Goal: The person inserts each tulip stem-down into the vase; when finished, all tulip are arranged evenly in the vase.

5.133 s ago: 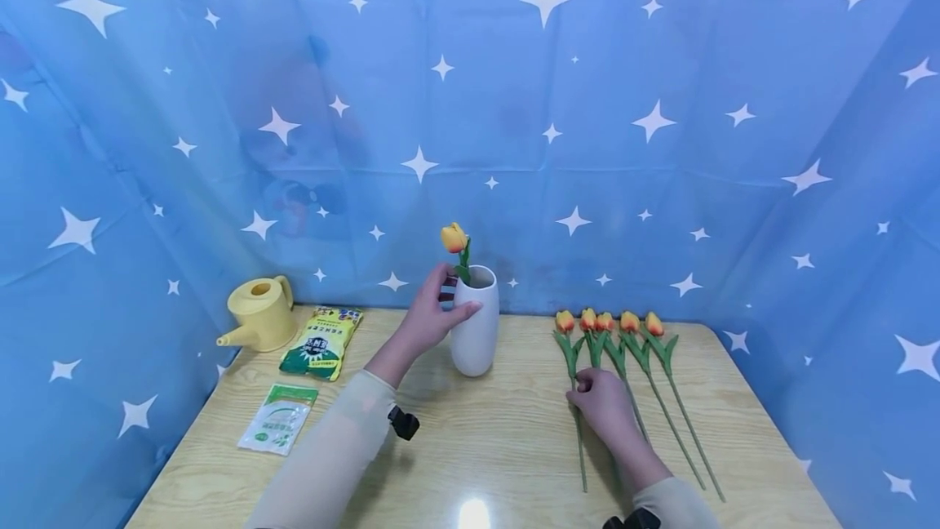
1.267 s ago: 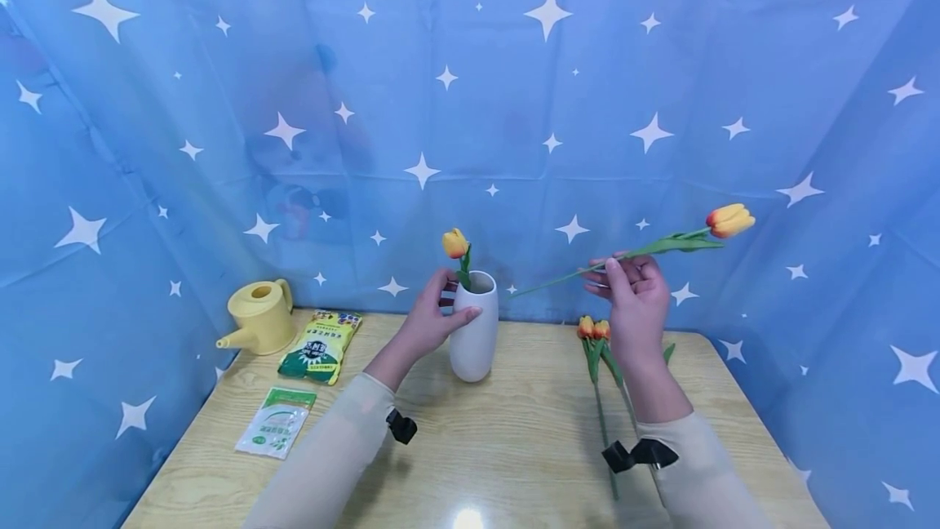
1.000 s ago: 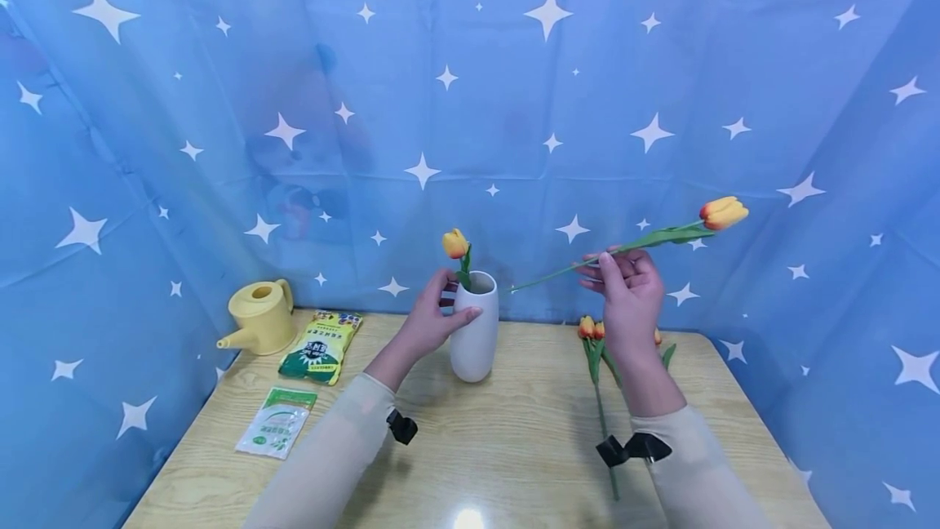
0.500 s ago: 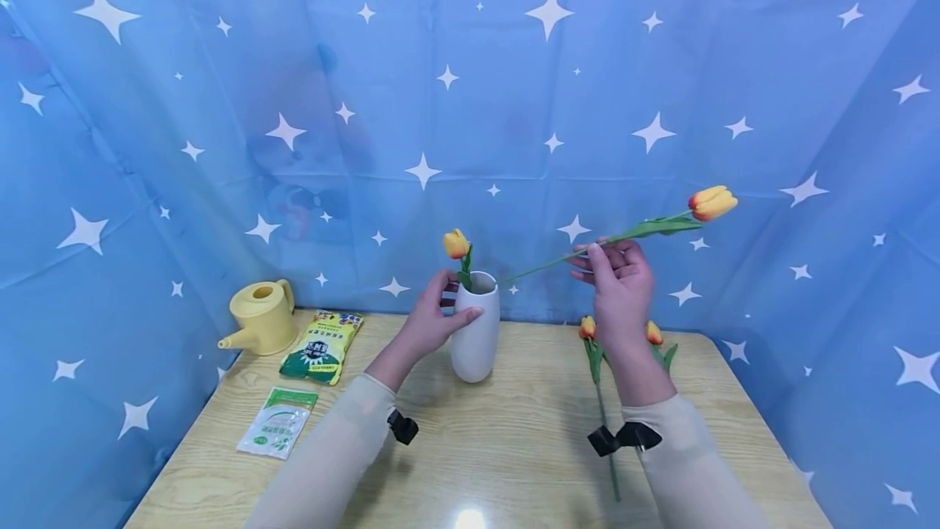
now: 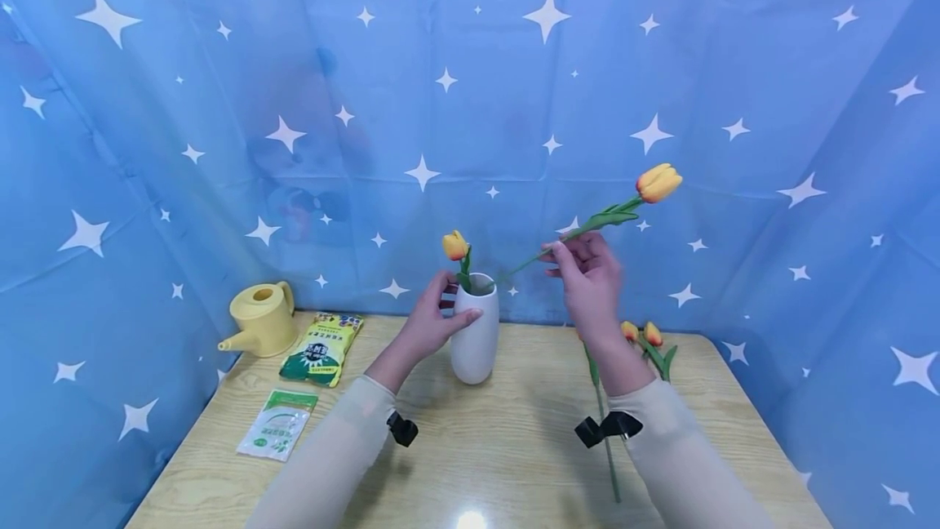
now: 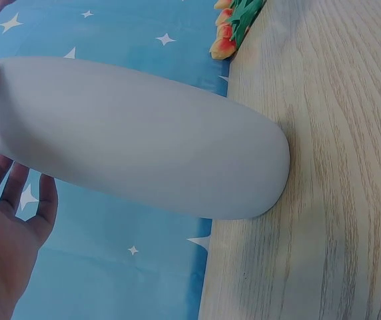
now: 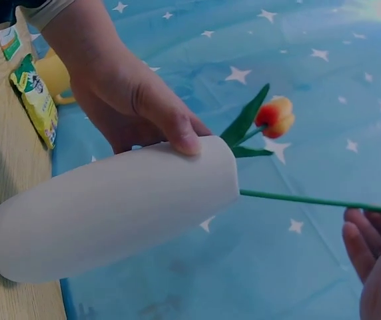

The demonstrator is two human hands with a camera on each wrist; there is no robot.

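A white vase (image 5: pixel 473 345) stands upright on the table, one yellow-orange tulip (image 5: pixel 455 245) leaning in its mouth. My left hand (image 5: pixel 426 315) grips the vase near the rim, thumb in front and fingers behind. Between thumb and fingers, my right hand (image 5: pixel 593 284) pinches the stem of a second tulip (image 5: pixel 658 184), held slanted with its bloom up to the right. In the right wrist view that tulip's stem (image 7: pixel 297 198) reaches the vase mouth; whether its tip is inside I cannot tell. The left wrist view shows mostly the vase's side (image 6: pixel 144 140).
More tulips (image 5: pixel 652 333) lie at the table's right, partly hidden by my right arm. On the left are a yellow watering can (image 5: pixel 262 318), a yellow-green packet (image 5: pixel 321 349) and a smaller white-green packet (image 5: pixel 277 424). A blue star-patterned curtain (image 5: pixel 514 104) hangs behind the table.
My right hand has picked a tulip up from the table and brought it left, its stem end now at the vase mouth and its bloom raised. The left hand stays on the vase.
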